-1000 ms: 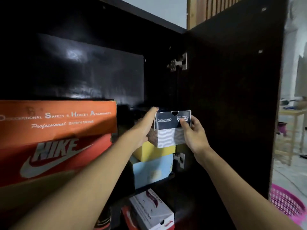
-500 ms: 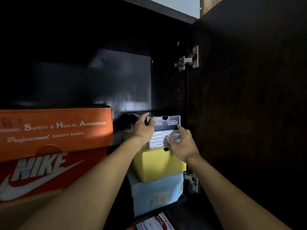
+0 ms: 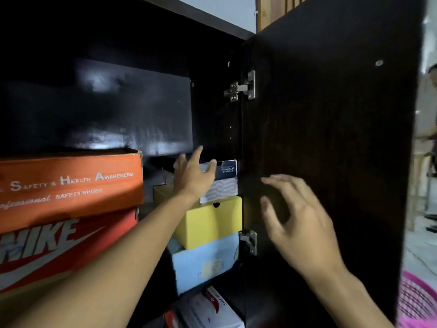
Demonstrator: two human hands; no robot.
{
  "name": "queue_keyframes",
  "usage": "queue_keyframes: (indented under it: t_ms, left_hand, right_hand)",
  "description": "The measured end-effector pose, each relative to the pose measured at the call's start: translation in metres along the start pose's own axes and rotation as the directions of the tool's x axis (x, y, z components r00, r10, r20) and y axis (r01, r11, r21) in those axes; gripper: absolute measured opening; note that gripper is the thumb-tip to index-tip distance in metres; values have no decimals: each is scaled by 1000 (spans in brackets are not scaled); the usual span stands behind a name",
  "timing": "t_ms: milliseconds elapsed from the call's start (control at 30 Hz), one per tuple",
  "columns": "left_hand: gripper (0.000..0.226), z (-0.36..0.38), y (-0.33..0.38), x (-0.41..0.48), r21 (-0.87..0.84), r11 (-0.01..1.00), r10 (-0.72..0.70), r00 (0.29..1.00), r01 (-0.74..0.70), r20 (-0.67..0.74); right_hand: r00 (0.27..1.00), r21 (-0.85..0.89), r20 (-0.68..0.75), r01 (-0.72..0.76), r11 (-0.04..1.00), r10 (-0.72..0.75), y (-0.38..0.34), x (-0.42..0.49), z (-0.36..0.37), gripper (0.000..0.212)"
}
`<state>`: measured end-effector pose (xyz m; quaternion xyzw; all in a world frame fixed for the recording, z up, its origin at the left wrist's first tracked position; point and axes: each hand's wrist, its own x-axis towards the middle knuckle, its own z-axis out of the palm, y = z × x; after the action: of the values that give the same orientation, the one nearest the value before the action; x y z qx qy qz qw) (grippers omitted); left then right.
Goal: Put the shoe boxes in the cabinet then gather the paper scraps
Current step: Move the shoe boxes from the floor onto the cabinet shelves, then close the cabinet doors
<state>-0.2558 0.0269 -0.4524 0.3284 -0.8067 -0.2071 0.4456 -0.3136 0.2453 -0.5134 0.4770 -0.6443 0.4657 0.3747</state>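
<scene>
Both of your hands are free, and the small shoe box (image 3: 225,183) sits on top of the right-hand stack inside the cabinet (image 3: 132,107).

Your left hand (image 3: 192,177) covers the left half of the box's front, fingers spread and gripping nothing; you cannot tell whether it touches. Your right hand (image 3: 295,216) is blurred, loose and holds nothing in front of the open door (image 3: 331,138). The box has a dark lettered lid over a grey wavy base and rests on the yellow box (image 3: 212,221), which rests on the pale blue box (image 3: 203,263). The Nike box (image 3: 59,245) is cut off at the left. The small box's right edge sits close to the cabinet side, with dark open room above it and a gap beside the orange box (image 3: 71,183).
</scene>
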Motion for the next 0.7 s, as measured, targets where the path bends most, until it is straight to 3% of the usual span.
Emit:
queue_keyframes:
  t_ms: [100,200,267,367,433,567,700]
  left_hand:
    - [47,-14,41,-36,-238,962,150,987,-132,57]
    - [39,-18,88,-75,-430,883,276,950,-189,148]
    - [35,-19,121,-98,-503,837,331,931,-215,153]
    - [41,-16,166,-125,-551,799,398,900,-243,181]
    - [52,-12,188,-137,-520,811,431,875,-268,220]
    - [67,-8,212,-152,-469,840,422,872,-274,247]
    - [76,-20,207,-157,-415,835,434,896,-361,95]
  right_hand:
    - [950,-132,-304,36,991,-75,6,-16,-48,31]
    - [899,-75,-418,-180,981,133,24,-24,-81,46]
    - [868,45,-349,-362,931,354,41,-27,-92,59]
    - [805,300,-98,-536,789,585,63,-27,-95,64]
    - [803,358,11,-560,747,596,69,-28,-89,54]
    - [800,373,-17,-552,746,600,63,-37,-86,51]
    - [910,367,-81,-352,861,406,29,-49,-79,41]
